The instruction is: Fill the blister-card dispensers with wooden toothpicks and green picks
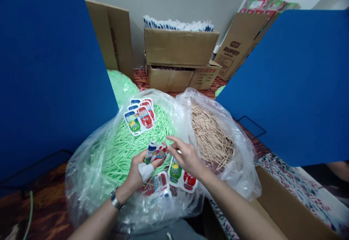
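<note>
My left hand (137, 169) is closed round a flat packet (156, 152) printed with Sprite and Cola jars, and something white is wrapped at the base of its thumb. At the packet's right edge is my right hand (187, 158), its fingers apart and the fingertips close to or touching the packet. Thin light green sticks (120, 152) fill a clear plastic bag (84, 163) under my hands. On them lies a pile of similar printed packets (139, 120). Nearer my lap are another Sprite and Cola packet (180, 174) and a packet lying back side up (159, 185).
To the right stands a plastic bag (245, 174) of tan sticks (209, 134). Blue panels (49, 69) flank both sides. Cartons (180, 47) are stacked behind, the upper one full of packets. An opened carton (289, 203) sits at the lower right, near part of another person (338, 172).
</note>
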`<state>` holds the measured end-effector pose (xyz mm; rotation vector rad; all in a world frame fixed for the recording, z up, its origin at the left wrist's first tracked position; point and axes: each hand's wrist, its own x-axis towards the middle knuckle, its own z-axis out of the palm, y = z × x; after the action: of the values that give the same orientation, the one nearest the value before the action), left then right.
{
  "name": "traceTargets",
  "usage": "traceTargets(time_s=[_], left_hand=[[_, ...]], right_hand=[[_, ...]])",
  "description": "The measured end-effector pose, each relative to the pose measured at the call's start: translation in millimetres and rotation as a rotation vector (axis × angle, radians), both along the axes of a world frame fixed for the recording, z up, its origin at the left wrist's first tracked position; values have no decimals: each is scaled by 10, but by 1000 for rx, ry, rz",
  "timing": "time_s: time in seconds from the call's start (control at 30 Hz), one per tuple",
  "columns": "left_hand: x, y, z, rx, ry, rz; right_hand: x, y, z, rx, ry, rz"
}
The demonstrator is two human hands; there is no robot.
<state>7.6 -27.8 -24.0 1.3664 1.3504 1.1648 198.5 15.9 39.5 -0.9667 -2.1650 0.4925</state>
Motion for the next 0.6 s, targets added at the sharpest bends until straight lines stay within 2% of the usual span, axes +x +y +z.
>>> traceTargets(time_s=[0.17,0.3,0.5,0.6], left_hand=[[6,26,42,34,-27,100],[9,40,94,19,-124,161],[-73,57,61,9,-329,89],[-164,74,87,-11,-290,16]], right_hand=[[22,-8,53,166,-34,16],[48,-15,30,218,-38,30],[134,17,44,216,-40,9],[139,74,138,164,-88,24]])
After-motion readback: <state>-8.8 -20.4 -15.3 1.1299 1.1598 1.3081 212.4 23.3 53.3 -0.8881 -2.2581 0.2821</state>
